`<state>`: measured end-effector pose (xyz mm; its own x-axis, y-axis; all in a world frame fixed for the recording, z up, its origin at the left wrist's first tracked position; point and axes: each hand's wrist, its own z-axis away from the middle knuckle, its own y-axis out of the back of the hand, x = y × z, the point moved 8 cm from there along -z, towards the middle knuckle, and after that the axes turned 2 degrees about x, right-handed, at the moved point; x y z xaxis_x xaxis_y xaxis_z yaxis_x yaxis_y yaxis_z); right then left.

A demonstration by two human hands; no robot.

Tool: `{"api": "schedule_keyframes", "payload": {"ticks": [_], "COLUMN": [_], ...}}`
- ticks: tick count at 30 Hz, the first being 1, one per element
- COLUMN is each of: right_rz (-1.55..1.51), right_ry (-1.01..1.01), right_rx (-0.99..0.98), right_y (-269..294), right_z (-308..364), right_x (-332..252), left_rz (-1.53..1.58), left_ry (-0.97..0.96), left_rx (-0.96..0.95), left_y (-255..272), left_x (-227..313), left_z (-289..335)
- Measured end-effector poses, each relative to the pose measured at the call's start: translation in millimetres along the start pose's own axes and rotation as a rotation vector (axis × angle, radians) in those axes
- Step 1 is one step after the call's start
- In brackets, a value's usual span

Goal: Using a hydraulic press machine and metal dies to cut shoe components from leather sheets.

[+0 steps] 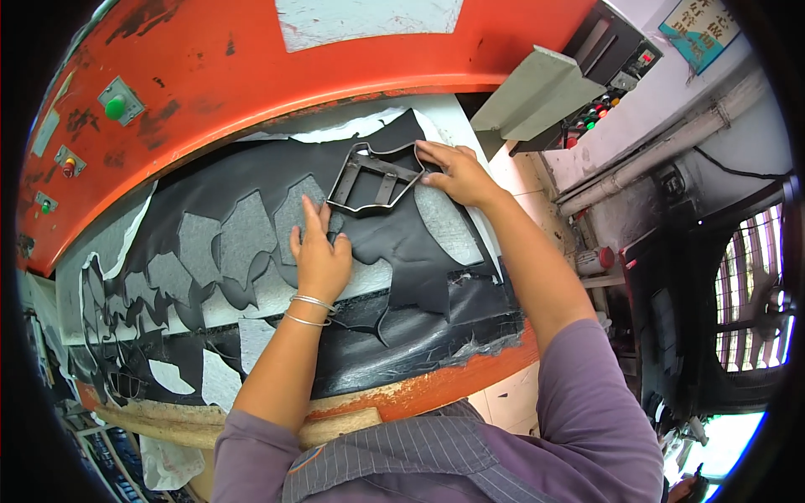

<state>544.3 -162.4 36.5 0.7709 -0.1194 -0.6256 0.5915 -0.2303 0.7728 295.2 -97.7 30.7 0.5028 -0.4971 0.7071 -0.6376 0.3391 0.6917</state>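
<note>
Metal frame (387, 186) w/ cross bars lies on black sheet (231, 172), upper centre of pic. R hand (459, 172) holds its right end btw. fingers (436, 153) and thumb. L hand (325, 258) has fingers spread open, near lower left edge of frame; if they touch it, cannot tell. Grey shapes (245, 236) show thru openings in sheet, left of centre. Worktop (419, 356) below. Orange machine (210, 71) w/ green button (115, 106), upper left.

right hand (461, 174) has the steel cutting die (387, 188) by its right end, left hand (324, 261) spread just beside, black sheet (222, 174) beneath, orange machine (243, 80) looming beyond!
</note>
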Motion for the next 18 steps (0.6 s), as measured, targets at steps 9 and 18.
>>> {"api": "schedule_keyframes", "payload": {"ticks": [9,18], "right_rz": [0.097,0.11], "right_ry": [0.075,0.124], "right_rx": [0.122,0.137], "right_y": [5.2,11.7], "right_z": [-11.3,-10.2], "right_x": [3.3,7.5], "left_rz": [-0.065,0.05], "left_ry": [-0.123,-0.068], "left_rx": [0.049,0.089], "left_y": [-5.5,-4.9], "left_x": [21.3,25.6], "left_z": [7.3,5.4]}}
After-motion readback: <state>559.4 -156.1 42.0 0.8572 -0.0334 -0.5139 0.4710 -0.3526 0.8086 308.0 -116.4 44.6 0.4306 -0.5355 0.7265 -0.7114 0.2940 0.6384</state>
